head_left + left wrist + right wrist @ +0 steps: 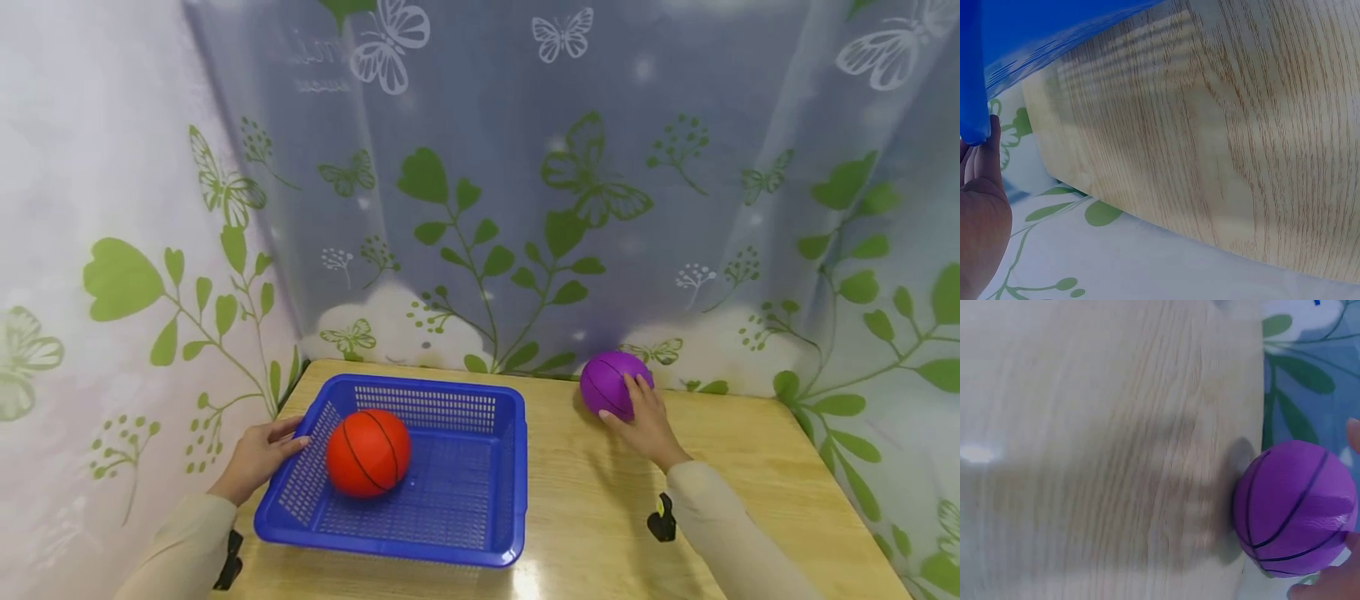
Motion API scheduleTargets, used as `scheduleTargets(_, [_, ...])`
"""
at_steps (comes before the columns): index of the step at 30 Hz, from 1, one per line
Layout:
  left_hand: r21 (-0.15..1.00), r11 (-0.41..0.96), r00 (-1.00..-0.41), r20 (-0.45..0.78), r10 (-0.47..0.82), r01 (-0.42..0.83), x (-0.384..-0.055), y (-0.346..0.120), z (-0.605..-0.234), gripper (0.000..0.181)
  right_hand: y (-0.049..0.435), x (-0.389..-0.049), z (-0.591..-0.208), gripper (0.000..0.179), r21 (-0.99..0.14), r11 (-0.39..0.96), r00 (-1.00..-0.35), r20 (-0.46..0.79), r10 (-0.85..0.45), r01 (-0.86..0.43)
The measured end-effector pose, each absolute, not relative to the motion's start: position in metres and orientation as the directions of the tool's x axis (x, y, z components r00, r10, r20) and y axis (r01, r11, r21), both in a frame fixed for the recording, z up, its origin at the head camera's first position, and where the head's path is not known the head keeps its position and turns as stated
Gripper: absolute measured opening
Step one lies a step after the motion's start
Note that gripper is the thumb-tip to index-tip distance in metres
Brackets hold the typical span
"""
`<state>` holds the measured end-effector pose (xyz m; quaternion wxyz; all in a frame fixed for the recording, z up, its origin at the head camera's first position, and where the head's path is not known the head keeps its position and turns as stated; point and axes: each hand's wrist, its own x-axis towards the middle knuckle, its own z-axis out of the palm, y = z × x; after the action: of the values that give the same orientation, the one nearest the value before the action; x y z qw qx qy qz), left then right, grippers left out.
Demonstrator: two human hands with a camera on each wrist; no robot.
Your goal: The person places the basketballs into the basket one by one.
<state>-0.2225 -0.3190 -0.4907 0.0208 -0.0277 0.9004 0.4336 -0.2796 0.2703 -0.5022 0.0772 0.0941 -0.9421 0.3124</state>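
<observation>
A blue plastic basket (457,550) with slotted walls stands on the left of the table. Inside it, toward the left, lies an orange-red ball (367,454) with black basketball lines. My left hand (262,454) grips the basket's left rim; in the left wrist view its fingers reach up to the blue rim (974,119). Near the table's back edge, right of the basket, is a purple ball (611,385) with dark lines. My right hand (647,423) holds it from the right and front, fingers and thumb spread around it. The right wrist view shows the purple ball (1294,509) with fingertips at its side.
The wooden table (577,517) has rounded back corners. A printed curtain (487,208) with leaves and butterflies hangs right behind its back edge and along both sides. Dark wrist-camera mounts (662,518) stick out by the sleeves.
</observation>
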Motion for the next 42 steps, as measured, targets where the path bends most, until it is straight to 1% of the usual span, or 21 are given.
scheduleTargets(2, [0.786, 0.614, -0.997, -0.064, -0.031, -0.070, -0.224, -0.318, -0.492, 0.054, 0.270, -0.283, -0.503, 0.080, -0.545, 0.808, -0.969, 0.209, -0.129, -0.225])
scheduleTargets(7, [0.792, 0.605, -0.997, -0.075, -0.028, -0.076, -0.223, -0.316, -0.491, 0.056, 0.268, -0.283, -0.505, 0.070, -0.508, 0.835, -0.954, 0.294, -0.064, -0.212])
scheduleTargets(13, [0.789, 0.610, -0.997, -0.075, -0.023, -0.074, -0.221, -0.316, -0.489, 0.056, 0.268, -0.281, -0.509, 0.049, -0.489, 0.854, -0.936, 0.352, 0.005, -0.180])
scheduleTargets(17, [0.789, 0.609, -0.996, -0.079, -0.029, -0.080, -0.222, -0.316, -0.489, 0.056, 0.267, -0.278, -0.512, 0.036, -0.500, 0.849, -0.903, 0.424, 0.068, -0.171])
scheduleTargets(21, [0.792, 0.604, -0.996, -0.088, -0.032, -0.089, -0.222, -0.317, -0.490, 0.057, 0.266, -0.276, -0.515, 0.032, -0.507, 0.840, -0.868, 0.487, 0.094, -0.193])
scheduleTargets(24, [0.793, 0.602, -0.996, -0.089, -0.032, -0.090, -0.222, -0.318, -0.490, 0.056, 0.266, -0.276, -0.515, 0.041, -0.509, 0.833, -0.856, 0.510, 0.088, -0.217])
scheduleTargets(27, [0.799, 0.594, -0.995, -0.092, -0.035, -0.095, -0.222, -0.318, -0.491, 0.056, 0.266, -0.276, -0.515, 0.062, -0.526, 0.817, -0.867, 0.493, 0.066, -0.237])
scheduleTargets(30, [0.802, 0.590, -0.995, -0.092, -0.035, -0.095, -0.221, -0.317, -0.491, 0.057, 0.267, -0.275, -0.517, 0.083, -0.561, 0.793, -0.910, 0.414, 0.021, -0.237])
scheduleTargets(33, [0.800, 0.592, -0.995, -0.094, -0.037, -0.098, -0.221, -0.317, -0.490, 0.057, 0.267, -0.275, -0.520, 0.095, -0.609, 0.762, -0.951, 0.306, -0.031, -0.221])
scheduleTargets(37, [0.795, 0.598, -0.995, -0.096, -0.036, -0.099, -0.221, -0.317, -0.489, 0.058, 0.266, -0.274, -0.522, 0.105, -0.676, 0.710, -0.978, 0.186, -0.094, -0.197])
scheduleTargets(39, [0.796, 0.597, -0.995, -0.097, -0.034, -0.098, -0.221, -0.318, -0.489, 0.058, 0.265, -0.273, -0.523, 0.107, -0.702, 0.685, -0.980, 0.158, -0.118, -0.195])
scheduleTargets(42, [0.792, 0.602, -0.995, -0.096, -0.032, -0.096, -0.222, -0.318, -0.488, 0.059, 0.263, -0.274, -0.523, 0.105, -0.720, 0.666, -0.981, 0.153, -0.122, -0.195])
